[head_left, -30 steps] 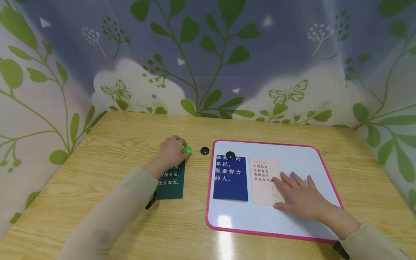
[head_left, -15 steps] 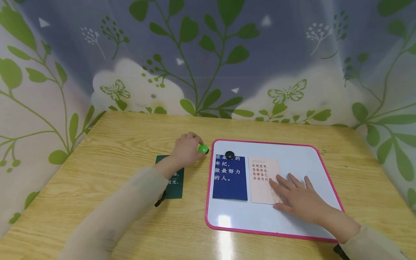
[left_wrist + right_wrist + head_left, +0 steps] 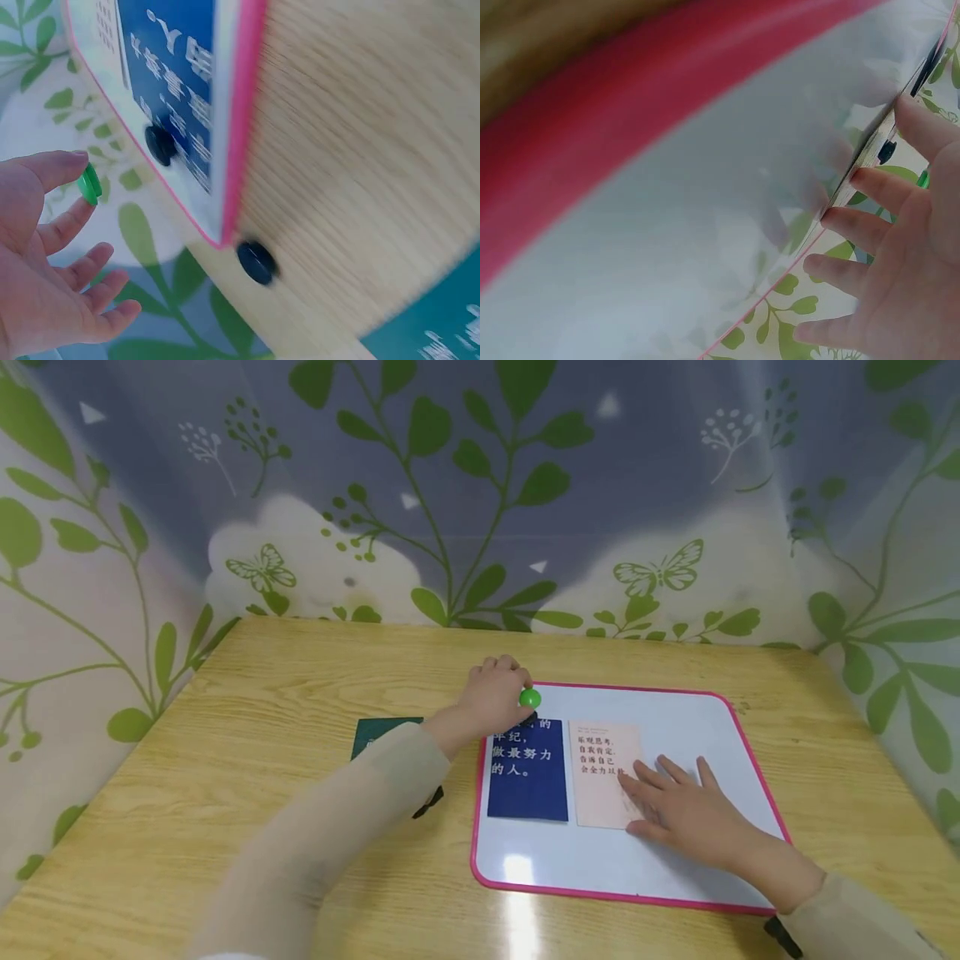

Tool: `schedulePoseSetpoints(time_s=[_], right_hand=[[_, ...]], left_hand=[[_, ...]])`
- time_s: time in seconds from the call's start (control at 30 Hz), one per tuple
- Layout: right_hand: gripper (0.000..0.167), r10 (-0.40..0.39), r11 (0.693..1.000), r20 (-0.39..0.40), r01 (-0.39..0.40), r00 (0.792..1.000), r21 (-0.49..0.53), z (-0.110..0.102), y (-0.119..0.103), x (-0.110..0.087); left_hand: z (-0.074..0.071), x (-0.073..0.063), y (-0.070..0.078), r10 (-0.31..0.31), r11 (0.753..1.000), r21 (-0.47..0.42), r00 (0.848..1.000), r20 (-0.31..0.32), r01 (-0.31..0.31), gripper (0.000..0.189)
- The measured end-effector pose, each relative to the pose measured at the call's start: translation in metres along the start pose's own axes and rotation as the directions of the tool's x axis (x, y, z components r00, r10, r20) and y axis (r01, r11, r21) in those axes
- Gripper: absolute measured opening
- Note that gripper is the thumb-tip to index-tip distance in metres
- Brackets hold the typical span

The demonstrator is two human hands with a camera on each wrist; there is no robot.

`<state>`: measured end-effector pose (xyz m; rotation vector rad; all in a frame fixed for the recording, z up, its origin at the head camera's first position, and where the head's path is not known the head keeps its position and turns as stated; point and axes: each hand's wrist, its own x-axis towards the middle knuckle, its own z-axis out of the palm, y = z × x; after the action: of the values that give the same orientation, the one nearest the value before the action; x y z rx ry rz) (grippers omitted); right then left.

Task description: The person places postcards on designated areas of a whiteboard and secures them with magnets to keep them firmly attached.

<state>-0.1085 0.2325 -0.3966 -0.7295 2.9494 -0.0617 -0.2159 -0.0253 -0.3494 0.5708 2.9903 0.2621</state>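
My left hand point(image 3: 495, 695) pinches a bright green round magnet point(image 3: 90, 184) between thumb and index finger, above the upper left of the pink-framed whiteboard point(image 3: 555, 860). The other fingers of that hand are spread. Beneath it a black round magnet point(image 3: 159, 145) sits at the top of a dark blue card point(image 3: 527, 785) with white writing. My right hand point(image 3: 693, 814), fingers spread and straight, rests on the right part of a pale pink card point(image 3: 598, 802), right of the blue one on the board.
A second black magnet point(image 3: 257, 262) lies on the wooden table point(image 3: 300, 668) beside the board's left edge; the left hand hides it in the head view. A dark green card point(image 3: 382, 728) lies left of the board, mostly behind my sleeve. Leaf-patterned cloth point(image 3: 660, 510) bounds the table.
With the green magnet pinched, my left hand has moved right, from above the green card, past the loose black magnet, to over the whiteboard. My right hand has stayed nearly still.
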Motion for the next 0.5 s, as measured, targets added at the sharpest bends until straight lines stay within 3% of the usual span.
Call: schedulePoseSetpoints(time_s=[0.23, 0.5], right_hand=[[0.059, -0.013, 0.999, -0.003, 0.013, 1.0, -0.033, -0.001, -0.001, 0.0], [0.059, -0.025, 0.997, 0.023, 0.026, 0.999, -0.068, -0.005, -0.001, 0.0]], left_hand=[[0.004, 0.017, 0.036, 0.067, 0.995, 0.067, 0.997, 0.032, -0.069, 0.032], [0.011, 0.031, 0.063, 0.1, 0.99, 0.098, 0.993, 0.063, -0.106, 0.034]])
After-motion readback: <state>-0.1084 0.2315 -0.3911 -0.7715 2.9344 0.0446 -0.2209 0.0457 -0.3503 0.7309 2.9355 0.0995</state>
